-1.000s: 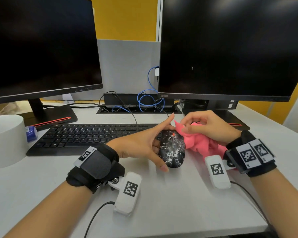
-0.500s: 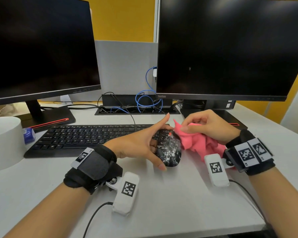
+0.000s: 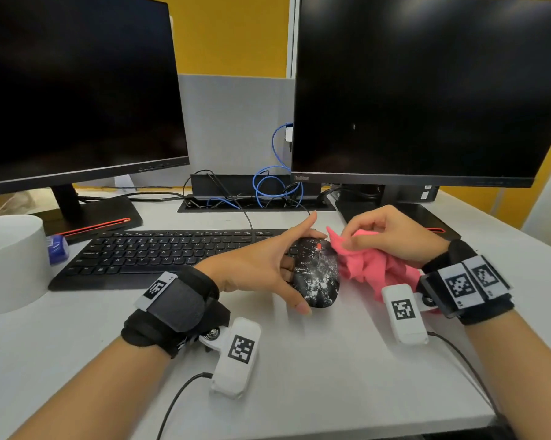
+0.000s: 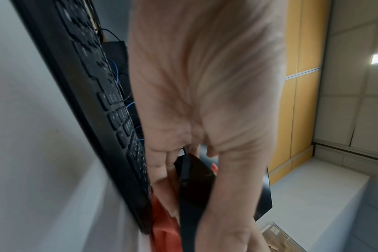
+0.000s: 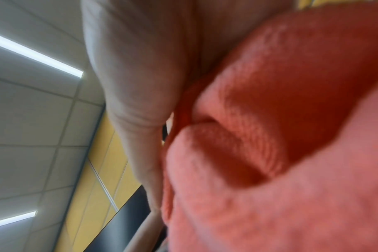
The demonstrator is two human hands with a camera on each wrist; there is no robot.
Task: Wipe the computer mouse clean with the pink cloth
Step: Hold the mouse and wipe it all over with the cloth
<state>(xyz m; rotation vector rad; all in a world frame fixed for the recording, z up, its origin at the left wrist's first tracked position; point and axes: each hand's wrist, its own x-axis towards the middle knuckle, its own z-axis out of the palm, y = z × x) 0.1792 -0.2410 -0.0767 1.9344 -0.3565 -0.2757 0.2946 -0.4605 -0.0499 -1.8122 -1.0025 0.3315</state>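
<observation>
A black computer mouse [image 3: 315, 274] flecked with white smears lies on the white desk [image 3: 299, 360], right of the keyboard. My left hand [image 3: 287, 268] grips it from the left: the thumb lies by the near end, the index finger stretches over the far end, and the other fingers curl against its side. In the left wrist view the mouse [image 4: 194, 179] shows dark below the palm. My right hand [image 3: 347, 242] pinches a bunched pink cloth [image 3: 369, 265] just right of the mouse, one corner touching its front right. The cloth [image 5: 270, 153] fills the right wrist view.
A black keyboard [image 3: 172, 252] lies left of the mouse. Two dark monitors [image 3: 426, 90] stand behind, with blue cables [image 3: 268, 188] in a tray between them. A white round container [image 3: 10, 262] and a small blue item [image 3: 57, 249] sit at far left.
Both hands keep their holds. The mouse and the cloth stay almost where they were; only the view has shifted slightly.
</observation>
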